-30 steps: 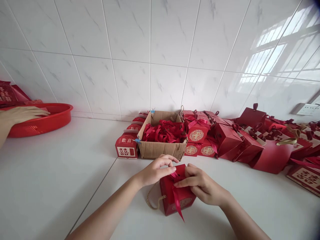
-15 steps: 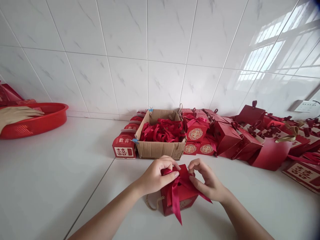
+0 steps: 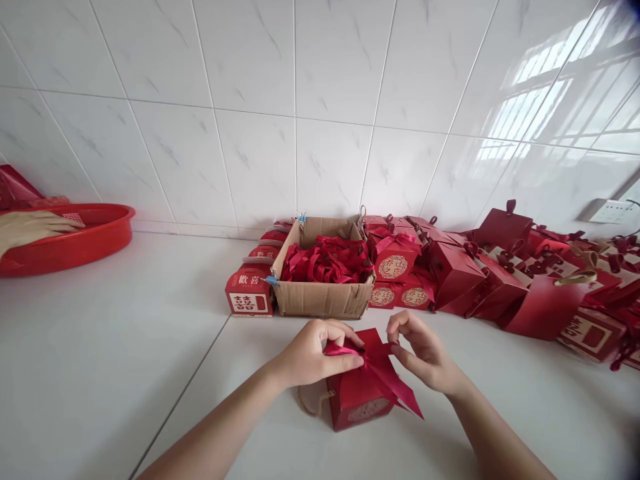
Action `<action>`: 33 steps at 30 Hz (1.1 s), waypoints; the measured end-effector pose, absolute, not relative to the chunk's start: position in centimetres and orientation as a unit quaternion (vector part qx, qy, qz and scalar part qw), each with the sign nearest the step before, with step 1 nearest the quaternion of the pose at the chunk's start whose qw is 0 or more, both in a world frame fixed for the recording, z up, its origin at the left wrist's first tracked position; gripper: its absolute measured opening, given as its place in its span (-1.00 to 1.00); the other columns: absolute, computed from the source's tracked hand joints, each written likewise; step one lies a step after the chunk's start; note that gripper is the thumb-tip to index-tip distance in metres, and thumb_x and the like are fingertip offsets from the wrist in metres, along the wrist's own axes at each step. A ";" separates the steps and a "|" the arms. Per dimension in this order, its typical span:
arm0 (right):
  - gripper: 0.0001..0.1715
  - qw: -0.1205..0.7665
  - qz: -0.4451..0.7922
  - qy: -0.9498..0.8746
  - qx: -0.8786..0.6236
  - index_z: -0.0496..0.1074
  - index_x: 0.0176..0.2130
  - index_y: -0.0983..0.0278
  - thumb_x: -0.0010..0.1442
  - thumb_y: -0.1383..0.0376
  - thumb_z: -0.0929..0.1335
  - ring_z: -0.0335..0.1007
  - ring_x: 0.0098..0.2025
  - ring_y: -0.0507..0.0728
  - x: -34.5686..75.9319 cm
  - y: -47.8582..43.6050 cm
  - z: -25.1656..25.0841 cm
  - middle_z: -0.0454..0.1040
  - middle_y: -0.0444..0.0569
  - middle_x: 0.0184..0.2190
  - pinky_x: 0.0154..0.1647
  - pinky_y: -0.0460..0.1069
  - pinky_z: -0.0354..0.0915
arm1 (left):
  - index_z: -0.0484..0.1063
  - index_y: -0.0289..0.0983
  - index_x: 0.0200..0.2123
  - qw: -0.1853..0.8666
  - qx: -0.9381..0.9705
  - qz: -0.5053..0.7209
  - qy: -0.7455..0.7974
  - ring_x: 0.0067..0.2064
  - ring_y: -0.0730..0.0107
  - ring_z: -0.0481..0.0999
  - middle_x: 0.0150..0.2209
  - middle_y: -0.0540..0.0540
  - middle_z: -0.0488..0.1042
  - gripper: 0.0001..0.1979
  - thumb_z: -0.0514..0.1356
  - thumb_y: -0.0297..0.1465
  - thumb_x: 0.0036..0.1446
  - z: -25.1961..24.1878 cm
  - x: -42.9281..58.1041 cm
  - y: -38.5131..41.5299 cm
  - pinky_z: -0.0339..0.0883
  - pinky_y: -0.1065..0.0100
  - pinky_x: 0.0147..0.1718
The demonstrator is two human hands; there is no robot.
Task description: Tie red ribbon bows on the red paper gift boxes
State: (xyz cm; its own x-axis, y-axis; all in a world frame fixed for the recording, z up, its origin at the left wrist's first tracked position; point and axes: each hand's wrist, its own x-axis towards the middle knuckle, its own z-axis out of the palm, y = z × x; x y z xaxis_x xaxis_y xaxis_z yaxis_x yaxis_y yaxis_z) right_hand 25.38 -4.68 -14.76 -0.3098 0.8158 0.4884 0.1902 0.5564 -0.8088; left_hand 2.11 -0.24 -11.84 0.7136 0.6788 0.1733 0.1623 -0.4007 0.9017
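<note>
A small red gift box (image 3: 345,400) stands on the white table in front of me, with a gold pattern on its front. On its top lies a red ribbon (image 3: 393,379) tied in a bow, both tails trailing to the right. My left hand (image 3: 317,355) is closed on the bow's left side, thumb and fingers by the knot. At the bow's right side, my right hand (image 3: 423,357) pinches the ribbon loop between thumb and finger. A twisted rope handle (image 3: 311,408) sticks out on the box's left.
Behind stands a cardboard box (image 3: 323,300) full of red ribbons, with printed red boxes (image 3: 249,290) to its left. Finished bow-tied boxes (image 3: 395,260) and a heap of red bags (image 3: 545,303) fill the right. At far left another person's hand (image 3: 37,228) rests in a red basket (image 3: 95,243).
The tail that hung down the box's front now lies to the right beside the other one. My right hand has shifted slightly right, drawing the loop outward. The box has turned a little.
</note>
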 end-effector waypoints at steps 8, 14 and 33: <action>-0.88 0.492 0.297 -0.744 -0.342 0.24 -0.19 0.18 0.25 0.38 0.24 0.20 -0.37 0.06 25.2 -4.6 -15.0 0.24 -0.12 -0.41 -0.33 -0.03 0.20 | -0.12 -0.23 -0.67 0.487 0.741 0.324 0.329 0.04 0.14 0.46 -0.39 -0.08 0.61 -0.47 0.25 -0.34 0.02 -12.7 3.6 -1.3 0.28 0.31 -0.06; -0.82 0.494 0.286 -0.745 -0.345 0.25 -0.18 0.17 0.23 0.43 0.25 0.20 -0.34 0.06 25.3 -4.2 -15.2 0.26 -0.11 -0.38 -0.32 -0.04 0.21 | -0.12 -0.23 -0.67 0.493 0.757 0.309 0.298 0.08 0.16 0.43 -0.34 -0.07 0.63 -0.47 0.26 -0.36 0.00 -12.6 3.3 -1.0 0.25 0.29 -0.02; -0.64 0.468 0.208 -0.786 -0.345 0.32 -0.18 0.18 0.08 0.55 0.22 0.19 -0.41 0.03 25.0 -4.4 -14.9 0.27 -0.15 -0.44 -0.38 -0.07 0.19 | 0.28 -0.23 -0.26 0.521 0.749 0.243 0.329 -0.28 0.42 0.36 -0.29 0.00 0.38 -0.74 0.28 -0.42 -0.02 -11.5 2.3 -1.2 0.27 0.38 -0.28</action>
